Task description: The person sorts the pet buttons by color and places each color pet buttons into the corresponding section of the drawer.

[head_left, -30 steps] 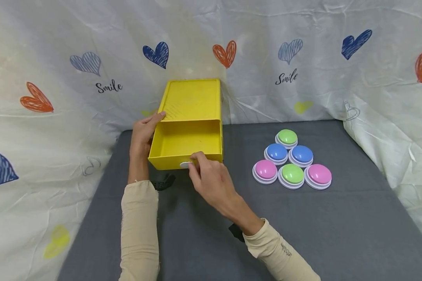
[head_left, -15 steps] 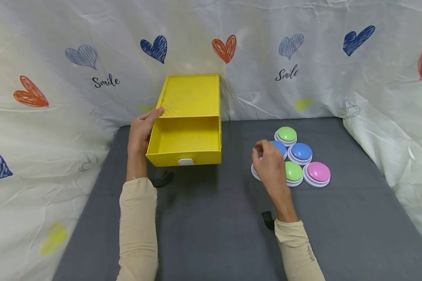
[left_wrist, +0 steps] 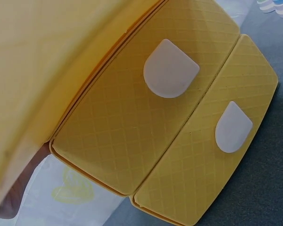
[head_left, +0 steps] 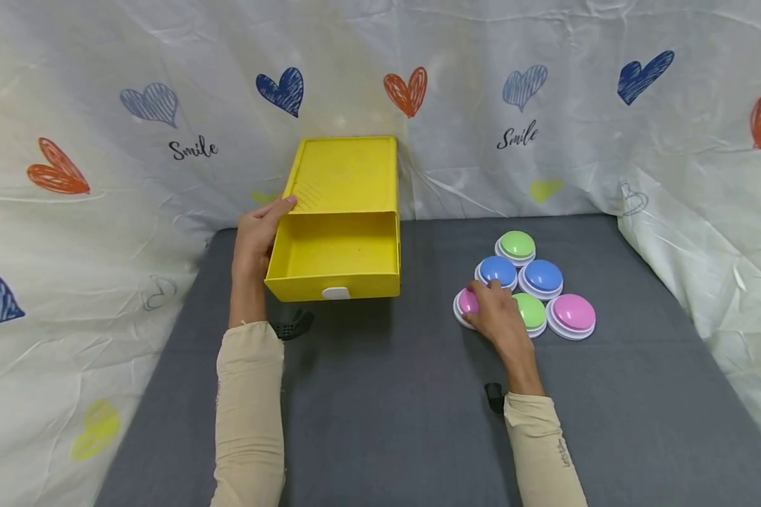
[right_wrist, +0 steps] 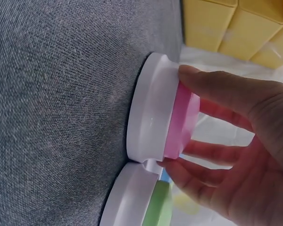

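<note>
A yellow drawer cabinet (head_left: 349,172) stands at the back with its top drawer (head_left: 336,257) pulled out; nothing lies inside. My left hand (head_left: 254,236) holds the cabinet's left side, thumb over the top edge, its other fingers mostly hidden. Two lower drawers, each with a white handle (left_wrist: 233,127), show in the left wrist view. At the right, my right hand (head_left: 502,320) grips a pink push button (right_wrist: 181,122) on a white round base, thumb on one side and fingers on the other. The base sits at the dark cloth.
Beside the gripped one lie a green button (head_left: 530,310) and another pink button (head_left: 573,312). Behind them are two blue buttons (head_left: 543,275) and a green one (head_left: 517,244), forming a triangle. A white curtain (head_left: 456,84) printed with hearts hangs behind the dark cloth (head_left: 380,422).
My right hand has left the open drawer's handle, moved right to the buttons and lowered its fingers around the front-left pink one. The left hand stays on the cabinet.
</note>
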`<state>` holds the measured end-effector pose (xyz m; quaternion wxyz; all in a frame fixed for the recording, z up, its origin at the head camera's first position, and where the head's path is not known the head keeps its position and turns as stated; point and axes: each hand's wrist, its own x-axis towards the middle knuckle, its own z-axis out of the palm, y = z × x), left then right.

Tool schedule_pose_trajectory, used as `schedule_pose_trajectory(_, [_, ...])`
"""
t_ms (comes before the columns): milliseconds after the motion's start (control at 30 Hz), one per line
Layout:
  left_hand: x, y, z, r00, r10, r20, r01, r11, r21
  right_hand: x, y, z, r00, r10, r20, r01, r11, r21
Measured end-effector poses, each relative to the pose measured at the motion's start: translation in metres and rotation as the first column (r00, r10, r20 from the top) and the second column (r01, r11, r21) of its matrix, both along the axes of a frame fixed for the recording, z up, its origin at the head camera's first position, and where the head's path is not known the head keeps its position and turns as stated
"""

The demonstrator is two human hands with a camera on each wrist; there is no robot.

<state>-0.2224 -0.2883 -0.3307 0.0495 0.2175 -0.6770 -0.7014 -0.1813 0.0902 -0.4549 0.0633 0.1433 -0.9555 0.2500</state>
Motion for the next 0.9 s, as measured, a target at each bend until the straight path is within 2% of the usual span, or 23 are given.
schedule_pose_trajectory(233, [-0.002,0.000,-0.002,1.000,0.002,0.004,-0.002,1.000,-0.006,-0.002,0.002,0.001,0.999,0.006,-0.044,-0.007,1.000,-0.012])
schedule_pose_trajectory(400, [-0.001,-0.002,-0.003,1.000,0.008,0.008,-0.008,0.999,-0.031,0.001,0.000,0.016,0.994,-0.019,-0.105,0.018,1.000,-0.014])
schedule_pose_trajectory(533, [-0.006,-0.005,-0.007,1.000,0.015,0.005,-0.014,1.000,-0.021,0.009,-0.005,0.044,0.980,-0.077,-0.184,0.065,0.996,-0.068])
schedule_pose_trajectory(700, [-0.010,-0.008,-0.011,1.000,0.019,0.013,-0.019,1.000,-0.002,0.024,-0.025,0.094,0.961,-0.156,-0.228,0.106,0.970,-0.217])
schedule_pose_trajectory(800, [-0.011,-0.008,-0.011,1.000,0.011,0.021,-0.010,1.000,-0.014,0.030,-0.043,0.123,0.954,-0.151,-0.258,0.079,0.960,-0.270])
schedule_pose_trajectory(900, [-0.009,-0.008,-0.010,1.000,-0.001,0.028,0.002,1.000,-0.022,0.030,-0.064,0.145,0.954,-0.082,-0.288,-0.003,0.959,-0.283])
